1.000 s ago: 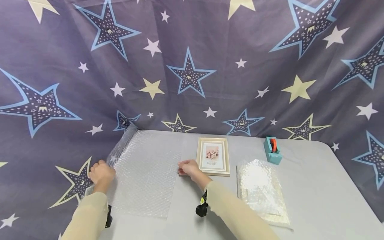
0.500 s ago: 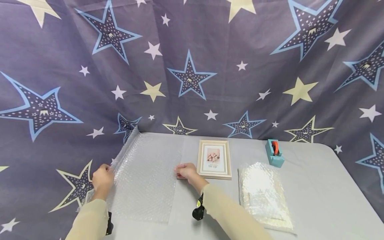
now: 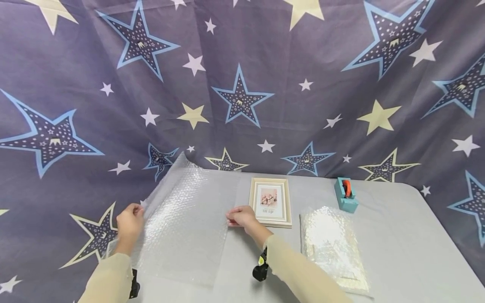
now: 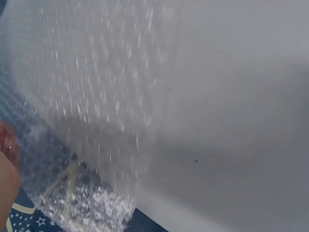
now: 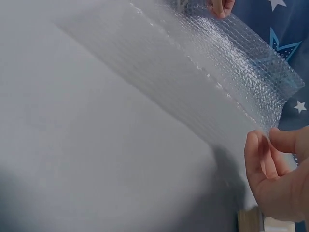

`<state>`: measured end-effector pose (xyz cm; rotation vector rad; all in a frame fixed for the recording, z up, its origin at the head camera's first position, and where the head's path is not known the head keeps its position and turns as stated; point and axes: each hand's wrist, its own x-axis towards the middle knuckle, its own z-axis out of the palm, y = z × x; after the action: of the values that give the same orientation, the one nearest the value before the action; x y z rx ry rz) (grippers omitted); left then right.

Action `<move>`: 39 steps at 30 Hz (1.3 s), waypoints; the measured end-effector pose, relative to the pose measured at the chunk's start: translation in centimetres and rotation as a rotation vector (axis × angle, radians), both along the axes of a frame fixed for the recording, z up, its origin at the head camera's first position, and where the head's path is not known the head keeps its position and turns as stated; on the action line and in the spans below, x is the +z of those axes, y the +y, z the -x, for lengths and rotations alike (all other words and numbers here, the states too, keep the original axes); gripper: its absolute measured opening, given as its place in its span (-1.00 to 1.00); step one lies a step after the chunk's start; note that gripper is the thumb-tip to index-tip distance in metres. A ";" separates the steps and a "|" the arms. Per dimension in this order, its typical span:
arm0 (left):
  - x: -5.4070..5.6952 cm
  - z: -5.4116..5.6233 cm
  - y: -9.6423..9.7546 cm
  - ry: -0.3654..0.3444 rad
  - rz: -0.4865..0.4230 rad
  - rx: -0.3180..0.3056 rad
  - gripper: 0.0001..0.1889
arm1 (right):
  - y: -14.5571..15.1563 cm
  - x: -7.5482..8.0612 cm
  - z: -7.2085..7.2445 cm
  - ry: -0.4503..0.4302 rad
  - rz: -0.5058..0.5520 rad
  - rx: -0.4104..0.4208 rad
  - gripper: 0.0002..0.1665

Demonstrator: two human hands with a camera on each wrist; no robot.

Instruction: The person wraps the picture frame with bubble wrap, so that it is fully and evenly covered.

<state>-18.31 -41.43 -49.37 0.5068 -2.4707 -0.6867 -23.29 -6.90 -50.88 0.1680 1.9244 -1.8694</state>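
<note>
A clear sheet of bubble wrap (image 3: 189,219) spreads over the left part of the table, its far left corner raised against the curtain. My left hand (image 3: 130,223) pinches the sheet's left edge; in the left wrist view only a bit of that hand (image 4: 7,169) shows at the left border. With thumb and fingertips, my right hand (image 3: 242,219) pinches the right edge, as the right wrist view shows the hand (image 5: 280,179) closely. Just beyond the right hand lies a cream picture frame (image 3: 270,223) with a pink flower print.
A flat bubble-wrapped package (image 3: 333,248) lies right of the right forearm. Behind it stands a teal tape dispenser (image 3: 346,202) with a red core. The grey table (image 3: 401,235) meets a star-patterned curtain (image 3: 288,105) at the back and left.
The rolled or folded left edge of the bubble wrap has opened out and lifted, its far corner rising. The right hand shifted slightly left, then back right, with the right edge.
</note>
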 end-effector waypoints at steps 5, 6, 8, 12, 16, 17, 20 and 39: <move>0.6 0.8 0.1 -0.016 -0.071 -0.012 -0.87 | 2.4 0.3 -0.3 0.006 0.014 -0.009 -0.76; 0.7 1.0 0.1 -0.026 -0.094 -0.007 -0.85 | 2.8 0.3 -0.4 0.005 0.015 -0.014 -0.76; 0.9 1.4 0.2 -0.046 -0.134 0.000 -0.83 | 3.5 0.3 -0.5 0.000 0.016 -0.022 -0.76; 1.2 2.3 0.1 -0.047 -0.157 -0.007 -0.82 | 4.0 0.2 -1.2 -0.019 0.010 -0.016 -0.77; 1.8 3.3 -0.2 -0.053 -0.151 -0.023 -0.80 | 3.5 0.2 -2.2 -0.036 -0.008 0.018 -0.78; 2.0 3.6 -0.2 -0.054 -0.152 -0.024 -0.80 | 3.4 0.1 -2.5 -0.043 -0.008 0.027 -0.79; 2.5 4.3 -0.1 -0.059 -0.160 -0.015 -0.78 | 2.8 -0.2 -3.4 -0.062 0.004 0.044 -0.80; 1.6 7.1 0.0 -0.144 -0.179 -0.050 -0.78 | 1.8 -1.6 -4.8 -0.157 0.074 -0.015 -0.89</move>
<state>-25.43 -41.46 -47.81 0.5810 -2.5766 -0.9273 -18.48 -5.13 -52.46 0.2974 1.7519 -1.8744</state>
